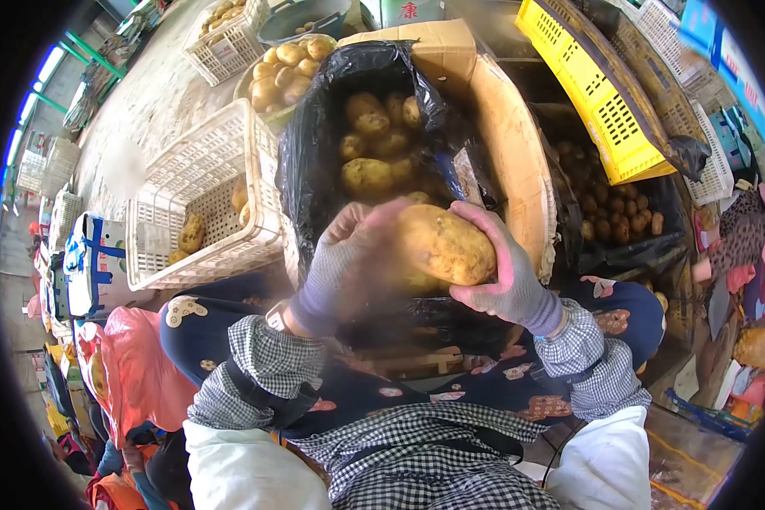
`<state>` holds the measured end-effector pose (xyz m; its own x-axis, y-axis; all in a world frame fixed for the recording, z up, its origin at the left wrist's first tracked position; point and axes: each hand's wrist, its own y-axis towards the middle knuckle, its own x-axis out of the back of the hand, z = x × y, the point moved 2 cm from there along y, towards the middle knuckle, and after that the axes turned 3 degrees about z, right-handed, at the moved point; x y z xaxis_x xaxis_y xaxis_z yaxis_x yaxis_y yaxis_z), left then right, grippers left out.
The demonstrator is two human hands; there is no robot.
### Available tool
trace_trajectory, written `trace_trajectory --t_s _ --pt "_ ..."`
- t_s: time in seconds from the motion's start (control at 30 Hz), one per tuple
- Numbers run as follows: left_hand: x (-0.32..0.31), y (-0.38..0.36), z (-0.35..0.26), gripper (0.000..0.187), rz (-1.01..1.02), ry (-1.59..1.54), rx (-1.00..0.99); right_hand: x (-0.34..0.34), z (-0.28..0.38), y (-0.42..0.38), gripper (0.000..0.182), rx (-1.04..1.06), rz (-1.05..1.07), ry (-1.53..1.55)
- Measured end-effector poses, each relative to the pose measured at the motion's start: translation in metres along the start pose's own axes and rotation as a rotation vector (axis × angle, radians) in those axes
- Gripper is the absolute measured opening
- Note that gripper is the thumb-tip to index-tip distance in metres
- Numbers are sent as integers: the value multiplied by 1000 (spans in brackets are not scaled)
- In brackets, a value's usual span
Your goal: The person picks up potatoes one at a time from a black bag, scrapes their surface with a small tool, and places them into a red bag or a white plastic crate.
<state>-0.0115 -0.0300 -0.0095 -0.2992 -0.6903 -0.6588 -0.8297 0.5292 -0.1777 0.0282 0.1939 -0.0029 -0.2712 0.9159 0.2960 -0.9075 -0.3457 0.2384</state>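
A large yellow-brown potato is held over the near side of a cardboard box lined with black plastic. My right hand, in a pale knitted glove, grips its right side, thumb below and fingers above. At the potato's left end is my left hand, gloved too, its fingers bent and smeared by haze; whether they touch the potato or hold anything I cannot tell. Inside the black liner lie several potatoes, partly hidden below my hands.
Left of the box stands a white crate with a few potatoes. Behind it are a heaped basket of potatoes and another white crate. To the right, smaller potatoes fill a black-lined container below a yellow crate. A pink bag is at lower left.
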Motion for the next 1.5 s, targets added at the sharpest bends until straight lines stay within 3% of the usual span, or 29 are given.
trace_trajectory --t_s 0.03,0.07,0.17,0.23,0.3,0.33,0.37,0.4,0.43,0.47,0.5,0.57,0.63,0.7,0.73,0.77,0.83,0.87,0.93,0.97,1.0,1.03,1.1,1.23,1.3,1.33,1.4,1.47,1.5 --pt "-9 0 -5 26 -7 -41 -41 0 -1 0 89 -19 -2 45" --pt "-21 -2 -9 37 -69 -34 -9 1 -3 0 88 -38 -5 90" --pt "-23 -4 -3 48 22 -140 155 0 -4 0 86 -101 -12 210" --pt "-20 -1 4 50 174 369 60 -2 -5 0 85 -109 3 178" --pt "-20 -4 7 49 151 290 193 -3 -12 -2 84 -55 52 54" --pt "-23 -5 3 47 55 -51 336 -6 -15 -6 82 -113 28 185" --pt "-13 0 11 44 90 -76 347 -10 -7 -6 83 -214 -21 418" --pt "-9 6 15 39 211 -166 274 -9 -9 -6 81 -172 -25 402" --pt "-9 5 13 36 137 -162 186 -11 -5 -1 75 -122 -35 473" --pt "-4 15 10 45 166 -203 129 1 -31 -1 67 -81 -41 524" --pt "-9 9 -8 46 110 -220 72 0 -9 1 61 -64 -60 294" --pt "-7 -3 -32 50 -12 -318 -89 3 -16 -7 55 -136 -202 311" --pt "-6 -40 -78 54 -64 -250 -283 6 -23 -5 53 -141 -188 254" --pt "6 -88 -128 61 -196 -7 -454 11 -23 0 51 -129 -176 197" --pt "-10 -127 -149 64 -230 -60 -661 11 -22 1 50 -108 -163 176" --pt "4 -160 -170 65 -364 208 -749 10 -21 1 50 -91 -152 155" --pt "7 -230 -200 66 -714 410 -923 11 -26 2 47 -118 -202 176" --pt "29 -259 -213 64 -722 465 -1079 11 -30 4 46 -131 -231 184" --pt "34 -330 -234 63 -987 546 -1151 12 -37 8 45 -133 -277 150" --pt "44 -364 -240 59 -1156 697 -1076 11 -36 12 44 -131 -296 130" --pt "42 -386 -242 61 -1208 769 -1137 2 -17 20 44 -120 -280 104" --pt "85 -426 -248 62 -1278 1184 -1118 -7 4 29 44 -112 -263 78" --pt "100 -458 -245 61 -1444 1524 -1052 -35 44 55 42 -47 -193 89" --pt "130 -480 -214 60 -1364 1059 -1082 -138 162 115 37 175 30 253" --pt "123 -479 -205 61 -1371 985 -1062 -211 204 136 47 445 275 113" --pt "126 -483 -203 60 -1390 1069 -1025 -245 233 139 58 576 395 -139" --pt "140 -486 -200 60 -1314 1004 -1040 -339 248 139 72 789 378 -218" --pt "132 -480 -198 62 -1258 881 -1047 -420 244 145 79 965 201 -436" --pt "133 -480 -196 63 -1258 909 -1041 -456 240 150 70 948 211 -409"
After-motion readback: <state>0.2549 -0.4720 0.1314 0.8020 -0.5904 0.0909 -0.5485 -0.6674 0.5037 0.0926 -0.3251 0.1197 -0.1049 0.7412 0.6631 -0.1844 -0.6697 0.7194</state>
